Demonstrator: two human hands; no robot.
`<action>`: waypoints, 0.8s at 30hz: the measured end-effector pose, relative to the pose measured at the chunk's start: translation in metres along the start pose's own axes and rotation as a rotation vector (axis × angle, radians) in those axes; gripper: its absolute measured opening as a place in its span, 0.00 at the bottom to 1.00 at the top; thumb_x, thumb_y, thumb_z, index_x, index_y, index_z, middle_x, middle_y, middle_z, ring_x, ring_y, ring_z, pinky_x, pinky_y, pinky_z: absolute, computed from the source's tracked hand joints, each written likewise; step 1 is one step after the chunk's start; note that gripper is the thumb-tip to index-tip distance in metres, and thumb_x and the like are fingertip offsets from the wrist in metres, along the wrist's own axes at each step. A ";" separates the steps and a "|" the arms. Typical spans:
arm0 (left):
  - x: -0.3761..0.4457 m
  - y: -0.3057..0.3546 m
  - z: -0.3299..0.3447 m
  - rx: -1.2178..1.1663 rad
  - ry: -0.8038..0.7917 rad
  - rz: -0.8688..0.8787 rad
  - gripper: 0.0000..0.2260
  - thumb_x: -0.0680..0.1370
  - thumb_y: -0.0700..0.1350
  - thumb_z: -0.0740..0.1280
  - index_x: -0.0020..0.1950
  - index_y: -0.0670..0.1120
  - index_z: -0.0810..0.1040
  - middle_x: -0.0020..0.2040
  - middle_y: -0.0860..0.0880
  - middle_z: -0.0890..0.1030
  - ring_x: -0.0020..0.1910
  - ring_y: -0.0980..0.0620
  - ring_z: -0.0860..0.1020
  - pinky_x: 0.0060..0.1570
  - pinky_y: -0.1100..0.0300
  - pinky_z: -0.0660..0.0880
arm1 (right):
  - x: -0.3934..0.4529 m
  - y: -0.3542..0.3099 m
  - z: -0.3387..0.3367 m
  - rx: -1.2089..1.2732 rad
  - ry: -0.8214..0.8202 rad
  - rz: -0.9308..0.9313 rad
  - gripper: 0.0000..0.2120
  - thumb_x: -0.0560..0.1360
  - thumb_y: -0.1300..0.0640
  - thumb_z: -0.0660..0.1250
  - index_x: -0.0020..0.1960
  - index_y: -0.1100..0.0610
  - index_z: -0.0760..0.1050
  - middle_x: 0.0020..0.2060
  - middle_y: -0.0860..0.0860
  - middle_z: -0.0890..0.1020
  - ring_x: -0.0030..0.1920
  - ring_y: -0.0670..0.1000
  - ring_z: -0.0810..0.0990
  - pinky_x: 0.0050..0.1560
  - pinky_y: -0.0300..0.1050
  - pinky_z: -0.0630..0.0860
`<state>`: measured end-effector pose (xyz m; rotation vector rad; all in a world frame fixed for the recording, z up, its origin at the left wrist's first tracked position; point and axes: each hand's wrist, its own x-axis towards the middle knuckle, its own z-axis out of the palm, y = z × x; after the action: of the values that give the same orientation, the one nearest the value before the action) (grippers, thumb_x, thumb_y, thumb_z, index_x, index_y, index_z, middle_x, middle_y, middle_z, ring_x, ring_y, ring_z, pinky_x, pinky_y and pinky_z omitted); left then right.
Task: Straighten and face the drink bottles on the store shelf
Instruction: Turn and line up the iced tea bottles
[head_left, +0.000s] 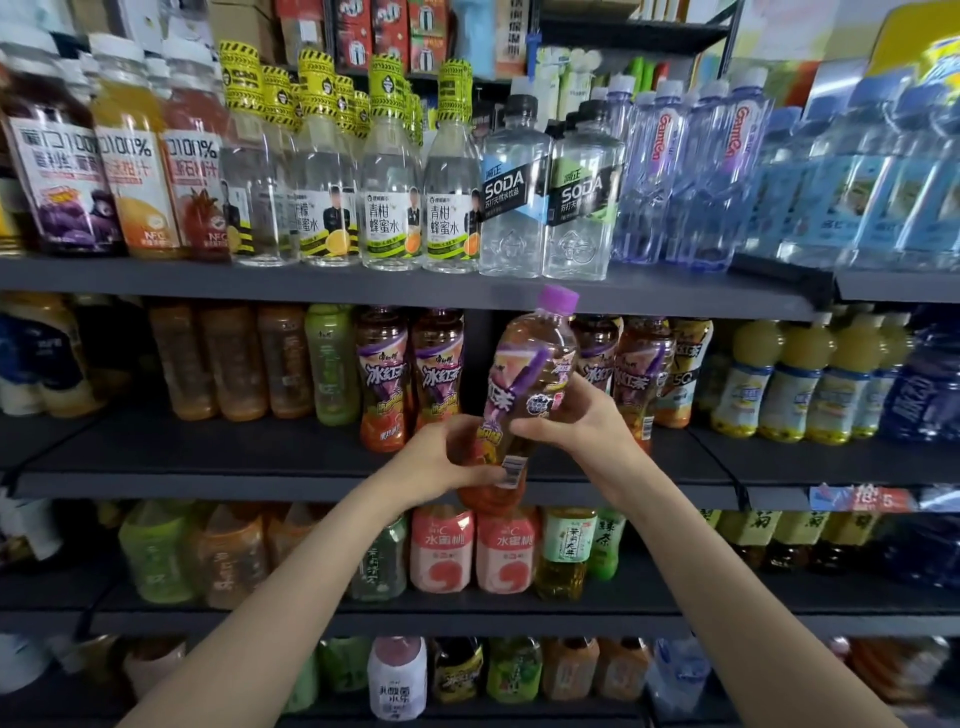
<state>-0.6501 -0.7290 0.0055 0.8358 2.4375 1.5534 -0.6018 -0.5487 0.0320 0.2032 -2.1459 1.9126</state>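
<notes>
Both hands hold one clear plastic iced-tea bottle with a purple cap, out in front of the dark middle shelf and tipped toward one o'clock. The left hand grips its bottom. The right hand wraps its middle. The label should turn forward, and then the bottle should stand straight in the gap. Matching tea bottles at nine o'clock and more at three o'clock stand close and could get bumped.

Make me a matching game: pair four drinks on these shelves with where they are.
Things:
1. purple-capped bottle
2. SODA bottles
3. pink peach bottles
4. yellow-capped bottles

Places:
A. top shelf, middle
B. third shelf down, middle
C. held in the left hand and right hand
D. second shelf, right

Pairs: 1-C, 2-A, 3-B, 4-D
</notes>
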 end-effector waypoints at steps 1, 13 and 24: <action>0.001 -0.001 0.003 0.015 0.036 0.024 0.26 0.69 0.46 0.75 0.64 0.51 0.71 0.58 0.55 0.77 0.58 0.57 0.75 0.53 0.70 0.71 | 0.001 -0.001 0.000 0.003 -0.021 -0.012 0.23 0.66 0.66 0.76 0.58 0.57 0.75 0.50 0.51 0.84 0.53 0.50 0.82 0.56 0.46 0.77; 0.019 -0.023 0.034 0.336 0.578 0.178 0.24 0.65 0.44 0.78 0.56 0.44 0.70 0.52 0.54 0.68 0.54 0.57 0.65 0.51 0.67 0.62 | 0.018 0.029 0.026 -0.273 0.261 -0.039 0.26 0.61 0.54 0.80 0.57 0.58 0.77 0.49 0.49 0.83 0.52 0.47 0.81 0.54 0.45 0.79; 0.055 -0.057 -0.007 0.395 0.592 -0.048 0.29 0.75 0.47 0.70 0.71 0.38 0.64 0.67 0.41 0.70 0.67 0.46 0.68 0.61 0.63 0.63 | 0.102 0.050 0.008 -0.696 0.243 0.070 0.29 0.67 0.54 0.77 0.63 0.62 0.70 0.57 0.58 0.79 0.59 0.60 0.77 0.56 0.50 0.74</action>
<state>-0.7202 -0.7243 -0.0309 0.3811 3.2271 1.4820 -0.7139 -0.5438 0.0127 -0.2290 -2.5013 1.0428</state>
